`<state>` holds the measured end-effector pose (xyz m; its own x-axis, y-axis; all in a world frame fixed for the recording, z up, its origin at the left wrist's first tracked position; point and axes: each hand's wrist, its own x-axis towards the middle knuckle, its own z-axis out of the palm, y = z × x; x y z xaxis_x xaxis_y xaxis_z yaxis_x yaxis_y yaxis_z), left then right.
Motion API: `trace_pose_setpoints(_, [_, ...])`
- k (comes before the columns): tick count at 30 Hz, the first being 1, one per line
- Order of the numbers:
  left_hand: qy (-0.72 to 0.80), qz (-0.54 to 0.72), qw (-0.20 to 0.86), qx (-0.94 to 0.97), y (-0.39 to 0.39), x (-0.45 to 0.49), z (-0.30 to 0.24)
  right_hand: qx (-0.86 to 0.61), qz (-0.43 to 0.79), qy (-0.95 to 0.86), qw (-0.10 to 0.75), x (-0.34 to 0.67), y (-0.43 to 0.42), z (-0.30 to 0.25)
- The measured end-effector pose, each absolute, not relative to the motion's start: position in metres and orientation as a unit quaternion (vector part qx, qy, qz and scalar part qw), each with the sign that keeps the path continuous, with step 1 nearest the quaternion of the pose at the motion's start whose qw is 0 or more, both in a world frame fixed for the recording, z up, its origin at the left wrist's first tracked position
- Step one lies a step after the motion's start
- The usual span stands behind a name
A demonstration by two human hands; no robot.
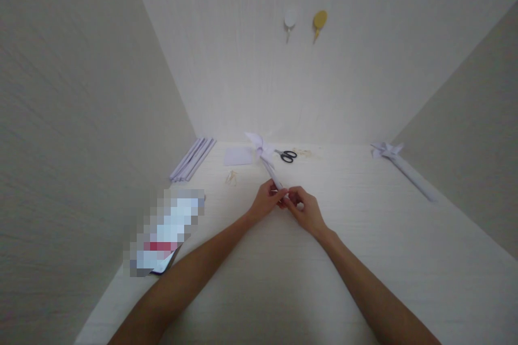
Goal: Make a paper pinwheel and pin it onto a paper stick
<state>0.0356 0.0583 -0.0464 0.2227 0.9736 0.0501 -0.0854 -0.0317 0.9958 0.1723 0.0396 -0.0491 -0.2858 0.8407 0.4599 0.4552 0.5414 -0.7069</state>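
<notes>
I see a big pale surface [364, 259] with walls on three sides. On the back wall hang a white hook [290, 20] and a yellow hook [319, 21]. A blurred flat thing [165, 232] lies near the left edge. A second paper pinwheel [399, 164] lies by the right edge, well apart from the hands. Folded paper strips [193, 159] lie in the back left corner. A paper sheet [238, 156] lies near the back edge, and scissors [286, 156] lie just past it. A small rubber band [231, 177] lies in front of the sheet.

In the middle of the surface my left hand [267, 202] and right hand [305, 210] meet. The fingers of both are closed on the low end of the pinwheel [265, 157]. Its stick points toward the back edge, with the paper wheel at the far end.
</notes>
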Motion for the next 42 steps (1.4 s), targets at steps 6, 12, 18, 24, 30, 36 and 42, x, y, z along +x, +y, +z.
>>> trace_pose_setpoints(6, [0.387,0.443,0.559,0.584,0.053,0.035,-0.049,-0.414,0.162,-0.807,0.389,0.183,0.036,-0.044])
trace_pose_setpoints(12, [0.382,0.395,0.552,0.627,0.050,0.036,-0.048,-0.451,0.073,-0.826,0.329,0.251,0.044,-0.016])
trace_pose_setpoints(18, [0.398,0.374,0.536,0.644,0.051,0.037,-0.048,-0.596,-0.040,-0.734,0.323,0.351,0.059,0.000])
trace_pose_setpoints(24, [0.405,0.367,0.532,0.647,0.051,0.037,-0.050,-0.723,-0.104,-0.624,0.279,0.401,0.081,-0.009])
trace_pose_setpoints(30, [0.417,0.361,0.532,0.643,0.052,0.037,-0.052,-0.792,-0.116,-0.550,0.238,0.405,0.106,-0.033])
trace_pose_setpoints(36, [0.424,0.351,0.537,0.639,0.054,0.038,-0.055,-0.825,-0.103,-0.516,0.208,0.411,0.117,-0.047])
trace_pose_setpoints(42, [0.429,0.348,0.541,0.635,0.052,0.038,-0.053,-0.841,-0.081,-0.497,0.198,0.419,0.112,-0.052])
